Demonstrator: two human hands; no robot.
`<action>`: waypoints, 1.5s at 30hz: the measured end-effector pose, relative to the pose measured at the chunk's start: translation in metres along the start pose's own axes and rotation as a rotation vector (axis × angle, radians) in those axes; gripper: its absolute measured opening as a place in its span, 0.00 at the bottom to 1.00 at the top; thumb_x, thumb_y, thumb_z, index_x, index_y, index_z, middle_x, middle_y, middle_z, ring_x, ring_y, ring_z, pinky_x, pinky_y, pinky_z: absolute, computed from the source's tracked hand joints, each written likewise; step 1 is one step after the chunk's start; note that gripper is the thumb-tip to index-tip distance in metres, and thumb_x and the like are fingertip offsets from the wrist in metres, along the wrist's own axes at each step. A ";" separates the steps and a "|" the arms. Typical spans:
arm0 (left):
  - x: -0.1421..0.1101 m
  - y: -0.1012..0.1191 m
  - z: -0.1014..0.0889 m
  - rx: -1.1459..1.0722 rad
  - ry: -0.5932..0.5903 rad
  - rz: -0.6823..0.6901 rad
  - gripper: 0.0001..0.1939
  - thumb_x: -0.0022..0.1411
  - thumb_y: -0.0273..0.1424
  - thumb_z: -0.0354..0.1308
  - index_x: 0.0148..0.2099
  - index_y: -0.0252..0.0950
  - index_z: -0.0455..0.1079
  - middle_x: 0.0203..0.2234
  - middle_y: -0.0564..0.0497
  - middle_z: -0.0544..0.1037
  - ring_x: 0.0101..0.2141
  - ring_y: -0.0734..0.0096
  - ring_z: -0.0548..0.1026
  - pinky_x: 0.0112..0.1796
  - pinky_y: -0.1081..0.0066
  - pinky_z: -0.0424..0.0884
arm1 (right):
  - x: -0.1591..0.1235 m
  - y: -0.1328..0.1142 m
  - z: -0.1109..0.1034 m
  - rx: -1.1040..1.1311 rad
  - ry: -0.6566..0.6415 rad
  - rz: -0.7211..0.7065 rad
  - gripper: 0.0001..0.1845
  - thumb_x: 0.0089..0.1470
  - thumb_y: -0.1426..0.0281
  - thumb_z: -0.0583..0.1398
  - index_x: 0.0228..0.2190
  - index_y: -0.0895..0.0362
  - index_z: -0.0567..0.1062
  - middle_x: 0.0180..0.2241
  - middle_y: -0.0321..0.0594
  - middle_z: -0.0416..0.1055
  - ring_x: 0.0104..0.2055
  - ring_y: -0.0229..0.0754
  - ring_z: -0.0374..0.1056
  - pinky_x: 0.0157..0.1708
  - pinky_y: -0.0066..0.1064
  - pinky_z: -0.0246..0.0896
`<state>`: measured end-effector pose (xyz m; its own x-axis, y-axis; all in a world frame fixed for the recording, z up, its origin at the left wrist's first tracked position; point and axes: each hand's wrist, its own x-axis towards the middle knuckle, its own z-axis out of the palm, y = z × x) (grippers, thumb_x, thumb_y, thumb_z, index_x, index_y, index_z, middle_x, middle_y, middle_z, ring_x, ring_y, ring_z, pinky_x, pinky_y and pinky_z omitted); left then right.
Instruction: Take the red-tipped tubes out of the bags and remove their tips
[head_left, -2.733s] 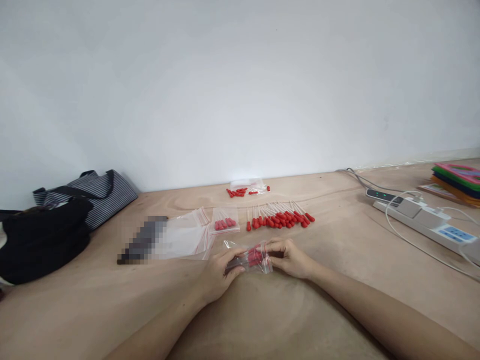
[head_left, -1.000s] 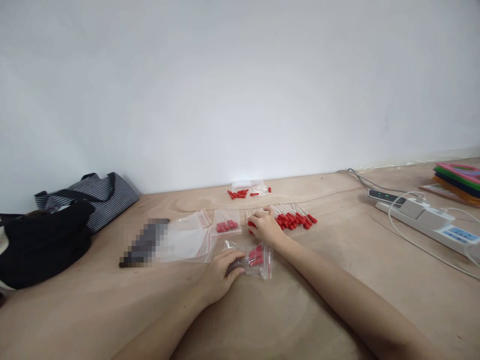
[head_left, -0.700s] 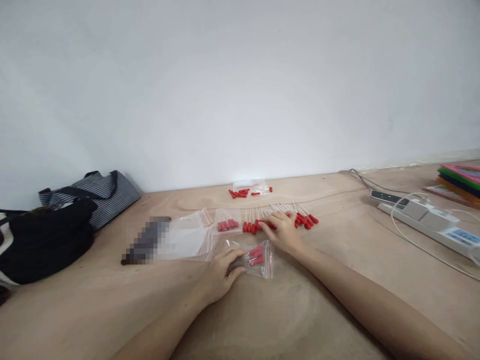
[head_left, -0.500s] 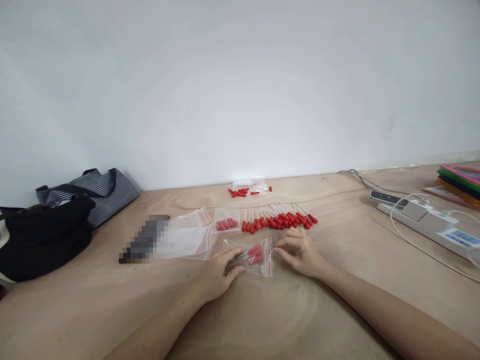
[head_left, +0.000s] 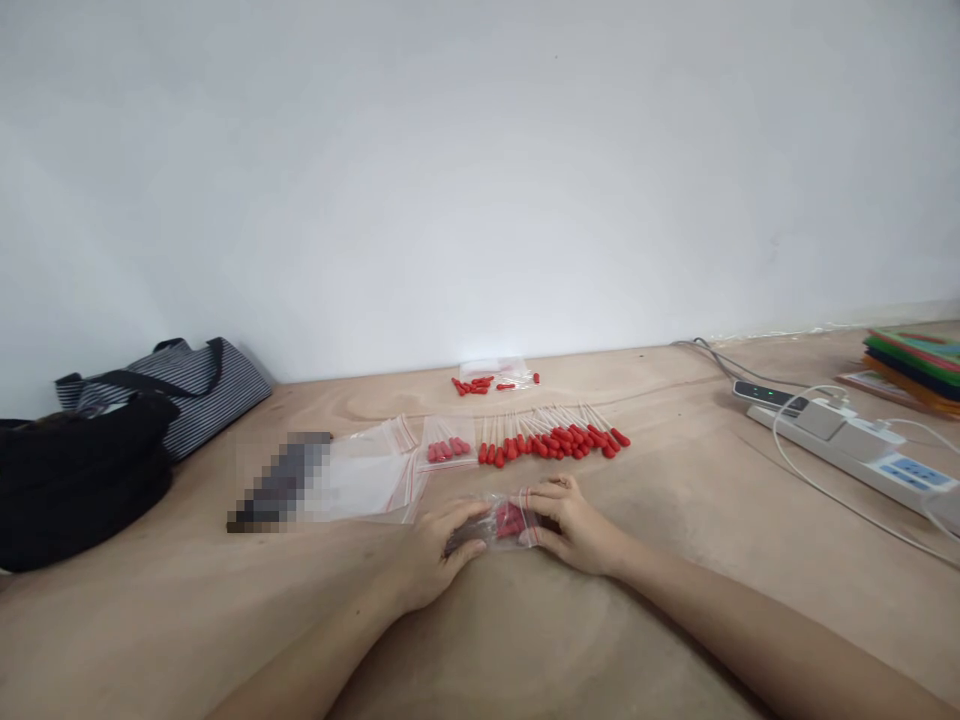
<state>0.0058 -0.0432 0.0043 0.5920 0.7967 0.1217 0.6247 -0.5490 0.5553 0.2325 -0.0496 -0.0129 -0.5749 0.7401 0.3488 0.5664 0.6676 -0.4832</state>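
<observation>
A clear zip bag with several red-bulbed droppers inside lies on the wooden table, held from both ends. My left hand grips its left end between thumb and fingers. At the right end, my right hand pinches the red-striped mouth. Just beyond, loose droppers lie in a row and a heap, red bulbs toward me and pale stems toward the wall. To their left sits another zip bag containing several droppers. Flat zip bags overlap further left.
Near the wall, red bulbs lie by a clear bag. A pixelated dark object, a striped bag and black cloth are left. A power strip with cables and coloured boards are right.
My right hand left the bag, moved over the loose droppers, then came back and took the bag's mouth. The row's left end now reaches further left. My left hand kept its grip.
</observation>
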 end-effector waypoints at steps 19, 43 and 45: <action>0.000 -0.001 0.003 -0.054 0.034 -0.037 0.19 0.55 0.30 0.52 0.50 0.40 0.63 0.44 0.50 0.73 0.44 0.67 0.70 0.46 0.65 0.65 | 0.005 -0.008 -0.005 0.029 -0.078 0.042 0.12 0.42 0.69 0.60 0.33 0.56 0.69 0.32 0.38 0.67 0.38 0.42 0.61 0.40 0.36 0.46; -0.001 -0.003 0.004 -0.038 0.028 -0.013 0.17 0.55 0.31 0.53 0.49 0.38 0.64 0.43 0.49 0.73 0.44 0.66 0.70 0.46 0.64 0.65 | -0.003 -0.001 -0.008 -0.073 -0.012 -0.071 0.08 0.46 0.71 0.58 0.32 0.55 0.71 0.30 0.37 0.68 0.33 0.38 0.63 0.36 0.32 0.49; 0.000 -0.003 0.003 -0.033 0.024 -0.010 0.17 0.55 0.31 0.53 0.48 0.38 0.64 0.43 0.49 0.73 0.44 0.66 0.70 0.46 0.64 0.65 | -0.005 0.002 -0.010 -0.066 -0.011 -0.091 0.08 0.44 0.73 0.57 0.31 0.55 0.72 0.31 0.38 0.68 0.34 0.38 0.63 0.37 0.33 0.49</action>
<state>0.0053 -0.0427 -0.0003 0.5733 0.8080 0.1355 0.6133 -0.5329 0.5830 0.2423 -0.0513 -0.0073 -0.6320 0.6755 0.3798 0.5488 0.7362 -0.3961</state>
